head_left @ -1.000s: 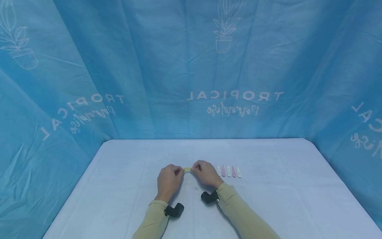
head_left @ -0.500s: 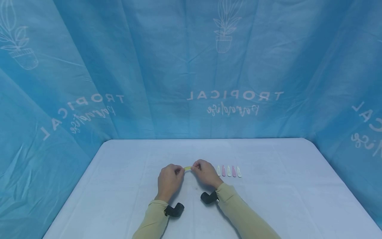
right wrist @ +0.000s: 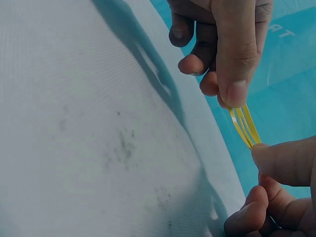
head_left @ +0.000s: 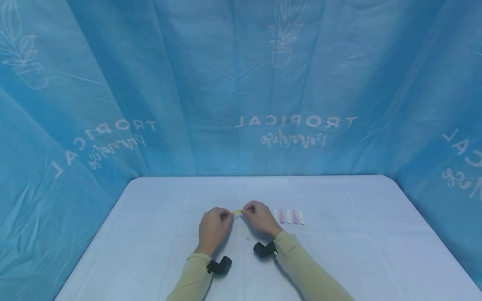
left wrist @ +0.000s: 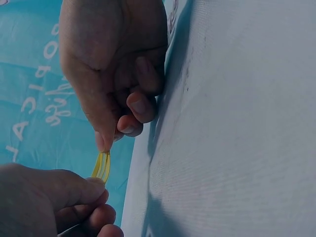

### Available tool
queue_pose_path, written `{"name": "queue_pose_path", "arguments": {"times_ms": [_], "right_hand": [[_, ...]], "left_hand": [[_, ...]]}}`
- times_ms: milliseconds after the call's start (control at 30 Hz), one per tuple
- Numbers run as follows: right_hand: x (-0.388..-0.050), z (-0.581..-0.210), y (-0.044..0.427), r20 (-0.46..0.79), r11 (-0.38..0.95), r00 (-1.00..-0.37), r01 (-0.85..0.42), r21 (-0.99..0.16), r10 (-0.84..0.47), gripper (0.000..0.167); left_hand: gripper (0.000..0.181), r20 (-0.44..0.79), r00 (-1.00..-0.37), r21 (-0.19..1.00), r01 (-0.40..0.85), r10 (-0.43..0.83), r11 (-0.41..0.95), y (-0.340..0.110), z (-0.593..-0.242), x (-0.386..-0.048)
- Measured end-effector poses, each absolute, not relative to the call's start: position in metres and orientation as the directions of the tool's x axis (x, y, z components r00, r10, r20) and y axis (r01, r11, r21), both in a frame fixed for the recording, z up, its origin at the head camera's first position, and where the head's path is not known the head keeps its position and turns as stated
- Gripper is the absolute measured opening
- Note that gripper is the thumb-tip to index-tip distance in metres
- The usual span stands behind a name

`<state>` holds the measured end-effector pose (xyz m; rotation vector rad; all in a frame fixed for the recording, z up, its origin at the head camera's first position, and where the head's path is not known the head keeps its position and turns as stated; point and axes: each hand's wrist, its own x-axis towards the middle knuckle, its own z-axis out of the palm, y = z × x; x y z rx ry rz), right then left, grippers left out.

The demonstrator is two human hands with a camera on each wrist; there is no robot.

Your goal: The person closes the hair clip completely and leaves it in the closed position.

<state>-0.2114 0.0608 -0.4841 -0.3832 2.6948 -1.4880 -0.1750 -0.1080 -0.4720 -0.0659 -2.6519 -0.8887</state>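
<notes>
Between my two hands a yellow snap hair clip (head_left: 237, 212) is stretched from fingertip to fingertip, raised off the table. My left hand (head_left: 214, 228) pinches its left end between thumb and finger. My right hand (head_left: 261, 219) pinches the other end the same way. In the left wrist view the yellow clip (left wrist: 101, 165) looks slightly bowed, with slots along its length, and the left hand (left wrist: 59, 200) is at the lower left. The right wrist view has the left hand (right wrist: 237, 44) at the top and the clip (right wrist: 243, 123) below its thumb.
Right of my right hand, a row of several pale green and pink hair clips (head_left: 288, 216) lies on the white-covered table (head_left: 339, 259). Blue printed curtains (head_left: 211, 83) stand behind and at both sides. A black wrist camera (head_left: 220, 265) hangs by each wrist.
The clip's right end has risen slightly, so it now slants up to the right. Both hands keep their pinch and hardly move.
</notes>
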Motion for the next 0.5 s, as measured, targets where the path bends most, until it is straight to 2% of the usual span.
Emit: {"name": "queue_pose_path", "arguments": {"times_ms": [500], "right_hand": [[-0.2125,-0.4808,0.0587,0.121,0.477,-0.975,-0.197,-0.856,-0.186,0.011]], "left_hand": [[0.008,0.350,-0.937,0.558,0.191,-0.020,0.808,-0.1079,-0.4707,-0.1754]]}}
